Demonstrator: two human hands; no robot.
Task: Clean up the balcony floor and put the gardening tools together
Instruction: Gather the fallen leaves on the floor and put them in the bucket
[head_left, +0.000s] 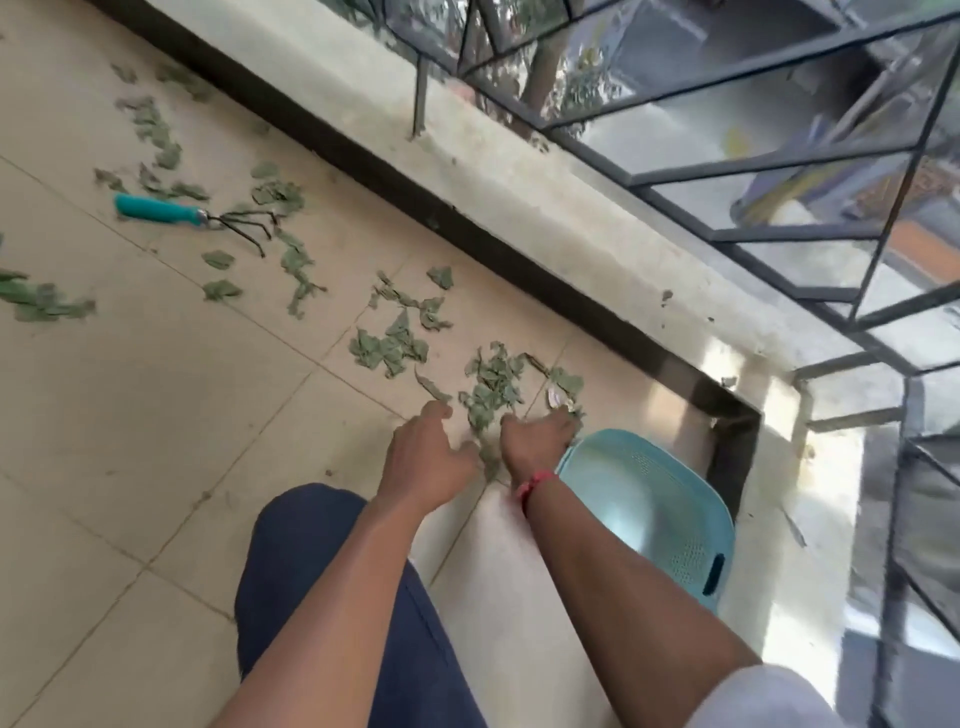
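At frame centre, the left hand (431, 460) is spread loose, forefinger touching a leaf; the right hand (537, 436) bends into the dry leaves (493, 382), grip unclear, beside the blue basket (654, 519); the hand rake (156, 210) lies upper left

Concrete ledge (519, 208) under black metal grille (769, 165); tree trunk (545, 67) beyond, blurred, possibly street below

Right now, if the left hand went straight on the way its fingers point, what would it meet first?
Probably the lone long leaf just beyond the index fingertip of the left hand; more scattered leaves lie further on. Whether fingertip and leaf already touch is unclear.
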